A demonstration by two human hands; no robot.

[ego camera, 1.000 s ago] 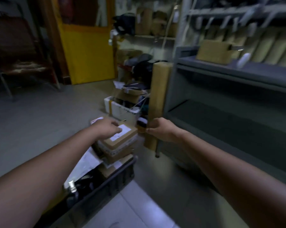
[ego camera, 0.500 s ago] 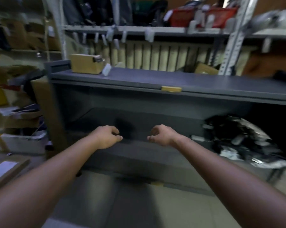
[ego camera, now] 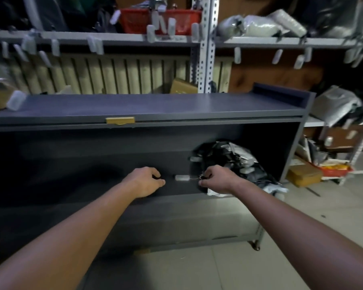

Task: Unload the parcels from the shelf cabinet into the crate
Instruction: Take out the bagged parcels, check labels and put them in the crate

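The dark grey shelf cabinet (ego camera: 147,105) stands in front of me, its lower shelf mostly bare and dark. A heap of black and silver plastic parcels (ego camera: 235,158) lies at the right end of that shelf. My right hand (ego camera: 218,182) is at the heap's front left edge, fingers curled round a black parcel's edge. A small white tag (ego camera: 182,178) on a thin wire hangs just left of that hand. My left hand (ego camera: 145,181) hovers over the shelf left of the tag, fingers loosely curled, holding nothing. The crate is out of view.
Metal racks behind the cabinet hold a red basket (ego camera: 176,19), grey bagged parcels (ego camera: 337,103) and a tilted cardboard box (ego camera: 182,86). A brown box (ego camera: 304,174) lies on the tiled floor to the right. The cabinet stands on casters (ego camera: 254,245).
My view swung right from the crate and its boxes to the cabinet. Both hands reached in over the lower shelf, and the right hand arrived at the black parcel heap.
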